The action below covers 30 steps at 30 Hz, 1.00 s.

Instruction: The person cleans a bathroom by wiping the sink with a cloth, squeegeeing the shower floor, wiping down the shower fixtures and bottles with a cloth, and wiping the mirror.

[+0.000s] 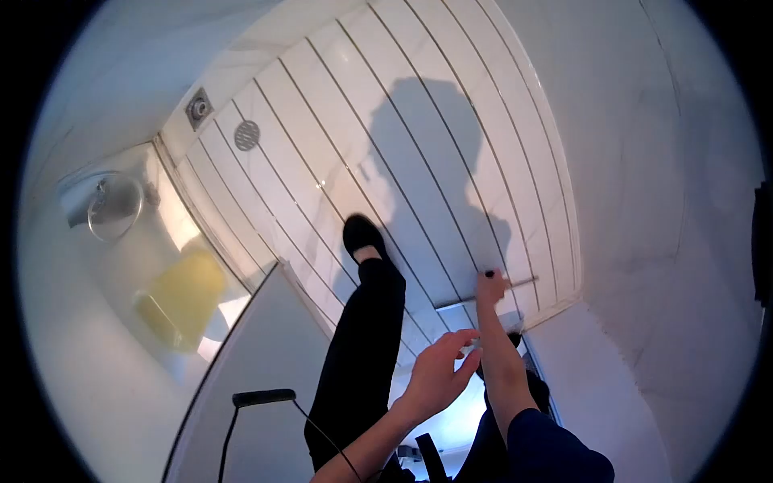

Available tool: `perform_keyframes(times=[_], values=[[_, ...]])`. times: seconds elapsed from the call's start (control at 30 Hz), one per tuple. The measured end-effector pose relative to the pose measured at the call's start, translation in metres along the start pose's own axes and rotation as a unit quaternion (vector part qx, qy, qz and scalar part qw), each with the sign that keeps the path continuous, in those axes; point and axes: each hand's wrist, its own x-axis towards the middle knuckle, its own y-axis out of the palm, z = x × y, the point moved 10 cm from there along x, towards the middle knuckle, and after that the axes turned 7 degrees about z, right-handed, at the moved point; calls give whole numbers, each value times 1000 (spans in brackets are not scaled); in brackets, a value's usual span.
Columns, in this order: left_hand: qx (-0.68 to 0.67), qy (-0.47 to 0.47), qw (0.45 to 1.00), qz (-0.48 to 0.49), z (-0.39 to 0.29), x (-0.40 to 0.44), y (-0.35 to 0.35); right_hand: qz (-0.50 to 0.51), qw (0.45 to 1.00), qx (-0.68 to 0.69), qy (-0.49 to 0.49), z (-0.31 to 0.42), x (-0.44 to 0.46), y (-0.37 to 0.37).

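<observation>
Black cord with a thicker bar nearest the lens, crossing the left forearm. Right arm reaches down and forward, almost straight, below a dark blue sleeve; right hand curled closed about the middle of a thin bar-shaped tool at the slatted floor; floor contact unclear. Left hand nearer, half open, fingers loosely bent, apparently unloaded. Black shoe left of the tool.
</observation>
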Motion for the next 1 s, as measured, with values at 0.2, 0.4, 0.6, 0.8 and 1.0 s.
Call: perform_keyframes(times=[0.2,0.4,0.6,0.8,1.0], values=[[-63,35,984,-163,-25,23,-125,-86,957,48,-274,374,-5,-72],[-152,7,964,-217,22,58,-187,-4,862,90,-499,682,-52,-65],[-218,16,862,-456,97,53,-248,151,733,255,-613,720,-127,-34],[-60,-49,764,-640,115,-64,-270,369,677,465,-435,631,-127,-33],[317,-434,629,-562,83,-318,-242,364,734,326,-472,566,-165,-62]])
